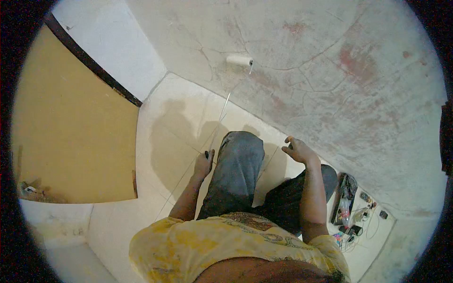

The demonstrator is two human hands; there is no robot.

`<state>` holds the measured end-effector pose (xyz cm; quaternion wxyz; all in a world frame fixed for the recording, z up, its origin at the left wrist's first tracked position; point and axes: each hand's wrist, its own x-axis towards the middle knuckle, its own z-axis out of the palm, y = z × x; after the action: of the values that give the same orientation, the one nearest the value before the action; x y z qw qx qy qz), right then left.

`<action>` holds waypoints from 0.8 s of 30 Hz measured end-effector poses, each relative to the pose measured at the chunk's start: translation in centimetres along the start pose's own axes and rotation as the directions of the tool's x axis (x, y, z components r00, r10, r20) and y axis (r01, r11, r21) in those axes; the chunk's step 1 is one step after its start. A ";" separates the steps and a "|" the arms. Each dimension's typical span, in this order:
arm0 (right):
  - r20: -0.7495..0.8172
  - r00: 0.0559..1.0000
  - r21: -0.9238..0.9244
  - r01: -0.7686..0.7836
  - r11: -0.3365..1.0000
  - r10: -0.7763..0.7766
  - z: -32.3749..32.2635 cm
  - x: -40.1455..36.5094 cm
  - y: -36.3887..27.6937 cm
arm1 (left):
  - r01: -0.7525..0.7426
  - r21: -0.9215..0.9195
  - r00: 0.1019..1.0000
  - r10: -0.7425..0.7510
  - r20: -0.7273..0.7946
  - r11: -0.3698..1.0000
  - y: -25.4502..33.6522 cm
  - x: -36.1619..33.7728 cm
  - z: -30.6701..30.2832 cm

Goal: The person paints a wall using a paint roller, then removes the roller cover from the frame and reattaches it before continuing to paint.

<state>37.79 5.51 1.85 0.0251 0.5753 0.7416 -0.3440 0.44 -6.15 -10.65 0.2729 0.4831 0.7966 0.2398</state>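
My left hand (204, 165) is closed around the dark handle of a paint roller, beside my left knee. From the handle a long thin metal rod (225, 107) runs up towards the wall. The white roller sleeve (239, 60) lies against the grey, patchy wall (302, 94), low down near the corner. My right hand (300, 151) hangs in front of my right knee, close to the base of the wall. Its fingers are loosely bent and apart, with nothing seen in them.
A tan door panel (80, 127) with a dark edge stands at the left. Pale floor tiles (163, 137) lie under me. By the wall at the right are a black tray (337, 210), a clear plastic bottle (345, 212), cables and small items.
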 end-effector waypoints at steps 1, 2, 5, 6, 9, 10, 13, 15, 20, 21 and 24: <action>0.000 1.000 0.002 -0.012 1.000 0.012 -0.1 -0.1 -0.3 | 0.000 -0.003 1.000 0.000 -0.022 1.000 1.3 0.1 -1.1; -0.004 1.000 0.004 -0.024 1.000 0.024 -0.3 -0.3 -0.6 | 0.013 -0.023 0.999 -0.014 -0.029 1.000 2.1 0.7 -1.8; -0.006 0.999 0.003 -0.034 0.999 0.034 -0.4 -0.2 -0.6 | -0.001 -0.098 0.997 -0.007 -0.082 0.995 4.7 3.6 -3.7; -0.005 0.999 -0.001 -0.033 0.999 0.033 -0.4 -0.2 -0.5 | -0.043 -0.137 0.992 0.026 -0.127 0.990 5.8 4.5 -4.5; -0.017 1.000 0.001 -0.024 1.000 0.024 -0.4 -0.4 -0.7 | -0.008 -0.243 0.997 -0.012 -0.080 0.970 9.5 6.2 -7.3; -0.012 1.000 -0.001 -0.025 1.000 0.025 -0.3 -0.5 -0.5 | -0.010 -0.238 0.996 -0.011 -0.088 0.971 9.6 6.5 -7.3; -0.014 1.000 -0.003 -0.021 1.000 0.021 -0.1 -0.3 0.0 | 0.031 -0.226 0.995 -0.051 -0.083 0.974 9.6 7.0 -6.4; -0.032 0.999 -0.005 -0.011 1.000 0.011 0.1 -0.1 0.4 | 0.128 -0.224 0.990 -0.139 -0.034 0.966 8.0 5.8 -4.5; -0.019 1.000 0.026 0.016 1.000 -0.015 0.3 0.1 0.4 | 0.024 -0.103 0.999 -0.021 0.030 0.994 0.6 0.6 0.5; -0.027 1.000 0.026 0.015 1.000 -0.014 0.2 0.0 0.2 | -0.001 -0.068 1.000 0.003 0.021 0.998 -0.1 0.0 0.9; 0.001 1.000 0.019 -0.004 1.000 0.004 -0.1 0.0 -0.3 | 0.060 -0.085 0.989 -0.048 0.138 0.995 -1.4 0.0 1.2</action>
<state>37.61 5.51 2.06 0.0206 0.5767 0.7372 -0.3515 0.34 -6.59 -12.44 0.3541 0.4638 0.7776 0.2344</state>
